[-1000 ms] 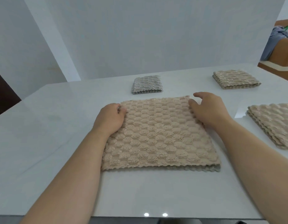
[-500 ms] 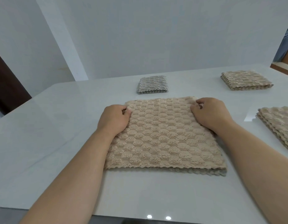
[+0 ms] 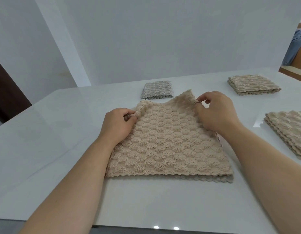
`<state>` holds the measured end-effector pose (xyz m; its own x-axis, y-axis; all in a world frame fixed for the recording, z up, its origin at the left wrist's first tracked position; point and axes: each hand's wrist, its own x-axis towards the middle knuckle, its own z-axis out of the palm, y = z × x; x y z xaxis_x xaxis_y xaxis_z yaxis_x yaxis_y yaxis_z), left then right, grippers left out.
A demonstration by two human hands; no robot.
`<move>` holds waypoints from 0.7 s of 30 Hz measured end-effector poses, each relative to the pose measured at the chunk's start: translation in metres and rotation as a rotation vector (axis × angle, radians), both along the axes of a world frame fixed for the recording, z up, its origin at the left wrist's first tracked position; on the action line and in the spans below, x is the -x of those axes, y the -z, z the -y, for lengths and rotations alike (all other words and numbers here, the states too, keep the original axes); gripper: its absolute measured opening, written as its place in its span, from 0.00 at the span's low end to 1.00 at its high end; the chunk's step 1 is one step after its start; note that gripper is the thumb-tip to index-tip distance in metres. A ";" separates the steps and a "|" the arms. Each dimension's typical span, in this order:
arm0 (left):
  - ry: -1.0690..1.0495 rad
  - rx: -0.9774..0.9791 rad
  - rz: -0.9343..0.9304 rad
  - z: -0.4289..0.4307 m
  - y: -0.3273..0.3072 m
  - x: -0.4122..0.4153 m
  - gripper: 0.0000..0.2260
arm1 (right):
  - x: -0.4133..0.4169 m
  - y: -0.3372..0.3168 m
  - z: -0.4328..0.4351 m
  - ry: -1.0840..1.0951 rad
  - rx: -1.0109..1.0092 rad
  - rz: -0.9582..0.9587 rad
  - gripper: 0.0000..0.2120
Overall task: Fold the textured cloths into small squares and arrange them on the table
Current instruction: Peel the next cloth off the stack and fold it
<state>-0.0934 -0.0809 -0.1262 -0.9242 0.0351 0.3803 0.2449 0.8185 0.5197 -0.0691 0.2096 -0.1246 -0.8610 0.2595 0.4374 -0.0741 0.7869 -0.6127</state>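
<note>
Pinching the far corners of the beige textured cloth (image 3: 166, 149) at the middle of the glossy white worktop (image 3: 53, 141), my left hand (image 3: 118, 123) and right hand (image 3: 215, 112) hold its far edge raised. Beyond lies a folded grey cloth (image 3: 157, 90); to the right, a folded beige cloth (image 3: 252, 84) and a beige stack (image 3: 291, 130). White walls (image 3: 163, 39) behind.

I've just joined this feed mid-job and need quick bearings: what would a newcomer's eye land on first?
First comes the big beige cloth at the centre of the white table, its far corners pinched and lifted by the left hand and right hand. Just behind it lies a small grey folded cloth. A folded beige cloth sits at the far right, and a layered beige cloth lies at the right edge.
</note>
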 end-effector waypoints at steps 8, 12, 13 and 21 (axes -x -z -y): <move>0.044 -0.169 0.033 0.001 -0.007 -0.005 0.08 | -0.017 -0.020 0.012 -0.021 0.091 0.017 0.06; 0.035 -0.204 0.054 0.003 -0.011 -0.007 0.06 | -0.024 -0.027 0.020 -0.070 0.209 0.056 0.05; 0.031 -0.222 0.062 0.004 -0.012 -0.007 0.05 | -0.026 -0.027 0.022 -0.088 0.263 0.075 0.05; 0.036 -0.389 0.162 0.003 -0.014 -0.005 0.02 | -0.023 -0.026 0.024 -0.124 0.196 0.104 0.12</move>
<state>-0.0881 -0.0835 -0.1120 -0.9740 -0.0490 0.2213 0.1594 0.5463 0.8223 -0.0458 0.1860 -0.0987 -0.9293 0.2201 0.2965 -0.0913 0.6411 -0.7620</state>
